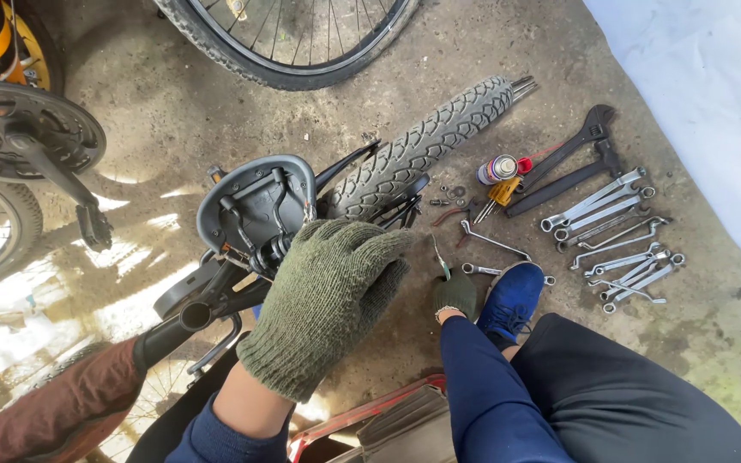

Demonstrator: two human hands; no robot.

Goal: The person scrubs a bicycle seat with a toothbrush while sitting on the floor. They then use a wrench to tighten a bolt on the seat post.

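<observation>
Two gloved hands work low over an upturned bicycle on the concrete floor (173, 111). The left hand (328, 300), nearest the camera, lies palm-down and loosely spread over the seat clamp, just right of the inverted grey saddle (255, 201); whether it grips anything beneath, the view hides. The right hand (454, 293) sits lower, beside a blue shoe (512, 298), closed on a slim tool (439, 255) pointing up toward the rear tyre (426, 146), whose long axis runs away to the upper right. Farther right lie a row of spanners (615, 236), an adjustable wrench (576, 141) and a spray can (497, 169).
</observation>
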